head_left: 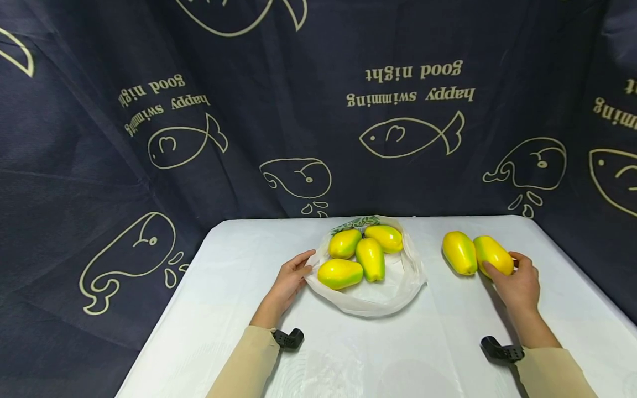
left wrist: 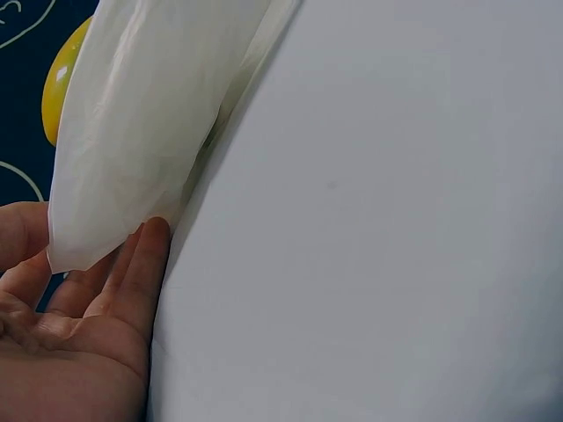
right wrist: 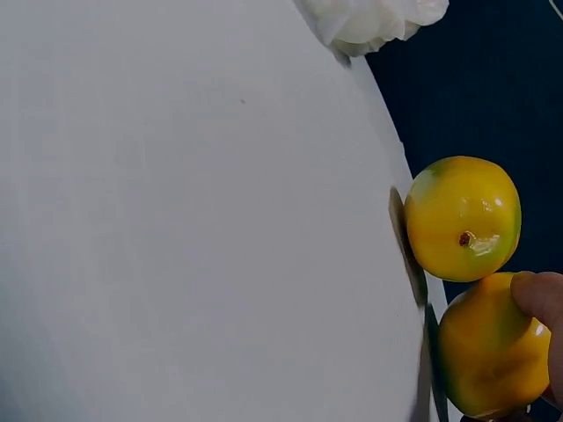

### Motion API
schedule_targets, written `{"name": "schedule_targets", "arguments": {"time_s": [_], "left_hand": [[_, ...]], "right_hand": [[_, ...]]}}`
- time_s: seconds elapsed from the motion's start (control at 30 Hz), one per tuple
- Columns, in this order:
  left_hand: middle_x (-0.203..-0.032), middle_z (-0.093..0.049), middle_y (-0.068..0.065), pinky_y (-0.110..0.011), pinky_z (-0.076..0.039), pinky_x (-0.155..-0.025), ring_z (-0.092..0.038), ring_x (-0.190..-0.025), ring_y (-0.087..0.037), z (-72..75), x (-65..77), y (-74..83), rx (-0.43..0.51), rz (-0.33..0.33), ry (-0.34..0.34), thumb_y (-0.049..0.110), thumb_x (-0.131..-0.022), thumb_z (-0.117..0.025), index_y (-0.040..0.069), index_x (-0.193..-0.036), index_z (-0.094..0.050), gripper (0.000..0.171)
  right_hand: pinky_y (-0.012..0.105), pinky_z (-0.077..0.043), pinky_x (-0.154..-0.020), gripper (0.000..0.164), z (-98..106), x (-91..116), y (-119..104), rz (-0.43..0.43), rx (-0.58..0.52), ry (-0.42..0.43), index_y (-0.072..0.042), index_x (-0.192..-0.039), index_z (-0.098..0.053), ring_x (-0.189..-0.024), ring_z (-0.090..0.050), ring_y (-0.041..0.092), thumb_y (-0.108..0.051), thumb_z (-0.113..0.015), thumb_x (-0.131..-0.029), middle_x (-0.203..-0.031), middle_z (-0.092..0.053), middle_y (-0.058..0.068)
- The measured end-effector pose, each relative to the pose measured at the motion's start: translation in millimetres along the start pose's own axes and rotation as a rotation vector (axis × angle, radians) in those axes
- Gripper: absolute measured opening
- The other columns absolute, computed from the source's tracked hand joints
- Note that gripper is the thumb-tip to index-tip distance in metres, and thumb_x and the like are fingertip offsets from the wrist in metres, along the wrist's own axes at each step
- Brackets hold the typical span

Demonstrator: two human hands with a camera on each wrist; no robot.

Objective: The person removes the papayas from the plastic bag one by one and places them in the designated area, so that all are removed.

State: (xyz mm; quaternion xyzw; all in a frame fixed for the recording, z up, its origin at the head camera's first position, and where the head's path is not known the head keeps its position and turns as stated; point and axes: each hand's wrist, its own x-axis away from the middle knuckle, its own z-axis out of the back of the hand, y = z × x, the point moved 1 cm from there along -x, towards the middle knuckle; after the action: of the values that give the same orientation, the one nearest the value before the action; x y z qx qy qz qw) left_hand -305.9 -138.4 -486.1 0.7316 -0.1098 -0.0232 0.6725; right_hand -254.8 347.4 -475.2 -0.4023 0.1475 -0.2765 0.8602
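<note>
A white plastic bag lies on the table with its mouth spread wide, and several glossy yellow-green papayas rest inside it. My left hand holds the bag's left rim; in the left wrist view, the rim of the bag passes between the thumb and the fingers. To the right of the bag, two more papayas lie side by side. My right hand grips the right-hand papaya, its thumb on the near side and its other fingers partly hidden behind. The left-hand papaya touches it and is not held.
A white cloth covers the table. Behind it hangs a dark blue curtain with fish and whale drawings, close to the table's far edge. Each wrist wears a small black camera.
</note>
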Motion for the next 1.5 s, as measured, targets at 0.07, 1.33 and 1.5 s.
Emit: {"name": "schedule_targets", "arguments": {"time_s": [0.07,1.33,1.5], "left_hand": [[-0.161,-0.037,-0.008,-0.031,-0.052,-0.104,-0.043,-0.144,-0.027,-0.1,-0.1,-0.1,-0.002,0.001,0.000,0.005,-0.100,-0.054,0.013,-0.146,-0.052,0.047],[-0.161,-0.037,-0.009,-0.032,-0.049,-0.107,-0.041,-0.145,-0.028,0.2,-1.3,-0.7,-0.019,0.002,0.002,0.005,-0.101,-0.053,0.013,-0.146,-0.052,0.046],[-0.161,-0.037,-0.009,-0.033,-0.049,-0.107,-0.041,-0.145,-0.027,0.0,-0.5,-0.9,-0.014,-0.001,-0.001,0.005,-0.101,-0.053,0.013,-0.146,-0.052,0.046]], "right_hand": [[0.060,-0.034,-0.104,0.077,-0.3,-0.3,0.2,0.004,0.006,-0.002,0.002,-0.154,-0.024,-0.127,-0.038,0.049,-0.031,-0.061,-0.096,-0.146,-0.032,0.034],[0.061,-0.020,-0.120,0.074,7.8,25.7,-38.9,0.160,-0.118,0.120,-0.009,-0.155,-0.029,-0.152,-0.013,0.040,-0.025,-0.065,-0.093,-0.163,-0.014,0.020],[0.060,-0.024,-0.117,0.070,6.6,37.0,-55.7,0.247,-0.152,0.117,-0.012,-0.154,-0.034,-0.148,-0.024,0.039,-0.020,-0.067,-0.092,-0.161,-0.021,0.018]]}}
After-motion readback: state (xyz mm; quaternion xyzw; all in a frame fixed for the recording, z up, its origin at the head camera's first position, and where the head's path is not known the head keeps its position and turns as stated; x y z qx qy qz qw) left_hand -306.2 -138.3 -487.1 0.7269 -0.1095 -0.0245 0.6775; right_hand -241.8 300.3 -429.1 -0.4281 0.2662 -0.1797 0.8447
